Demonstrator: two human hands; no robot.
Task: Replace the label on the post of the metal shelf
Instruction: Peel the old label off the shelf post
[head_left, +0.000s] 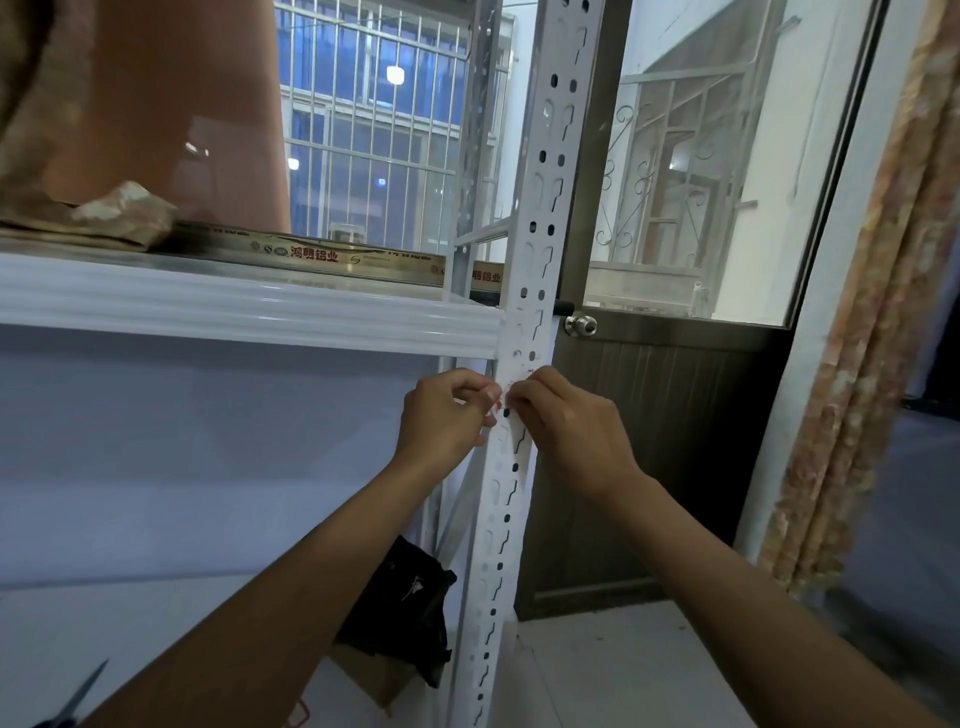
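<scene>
1. Head view: label (500, 396), white with red marks, is sitting on the post (540, 208) just below the shelf (249, 306).
2. Left hand (441, 413) is pinching the label's edge.
3. Right hand (569, 415) is pinching it too, fingers curled.

Home storeroom, white metal shelf (249, 312), glazed door (675, 415) with knob (582, 326), patterned curtain (857, 364)
</scene>
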